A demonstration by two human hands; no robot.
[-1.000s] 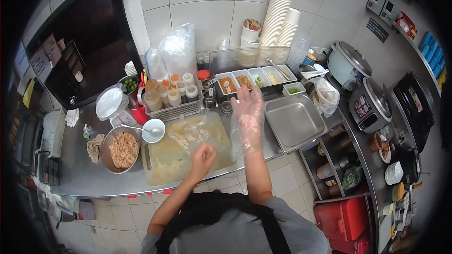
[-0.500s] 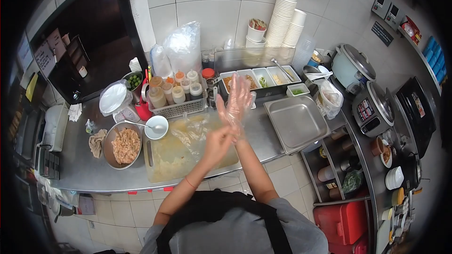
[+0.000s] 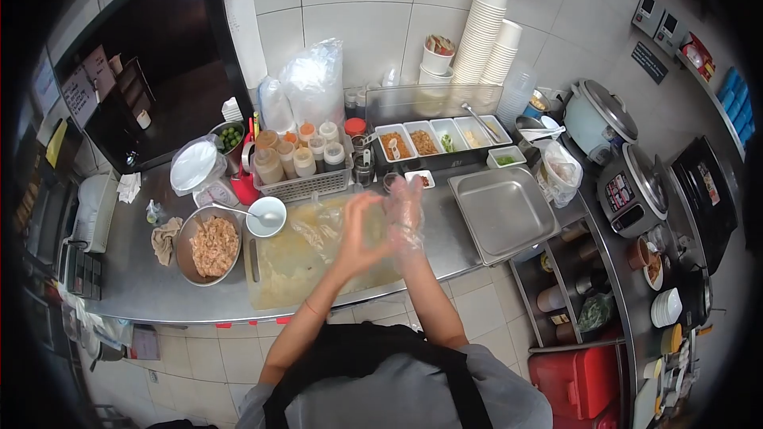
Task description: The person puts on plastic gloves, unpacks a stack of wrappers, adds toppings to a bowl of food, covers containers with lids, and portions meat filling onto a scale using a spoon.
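Note:
Over the right part of the yellowish cutting board [image 3: 278, 270], my left hand [image 3: 359, 232] is bare, its fingers curved and apart from the thumb. The thumb side is close to the wrist of my right hand [image 3: 405, 214]; whether they touch is unclear. A clear plastic glove covers my right hand, which is blurred, with its fingers pointing up and nothing visible in them. Crumpled clear plastic [image 3: 318, 237] lies on the board. To its left are a white bowl with a spoon [image 3: 266, 216] and a metal bowl of pinkish minced food [image 3: 213, 246].
Sauce bottles [image 3: 304, 160] fill a grey basket behind the board. Right of it are topping trays [image 3: 424, 140] and an empty steel pan [image 3: 505, 213]. Paper cups [image 3: 481, 32] stand stacked by the wall. Two cookers [image 3: 632, 191] are at the right; a cloth [image 3: 165, 240] lies left.
Both hands have moved down, towards me. My left hand has opened from its hold at the glove's wrist part. My right hand's fingers are closer together, and more of the topping trays shows.

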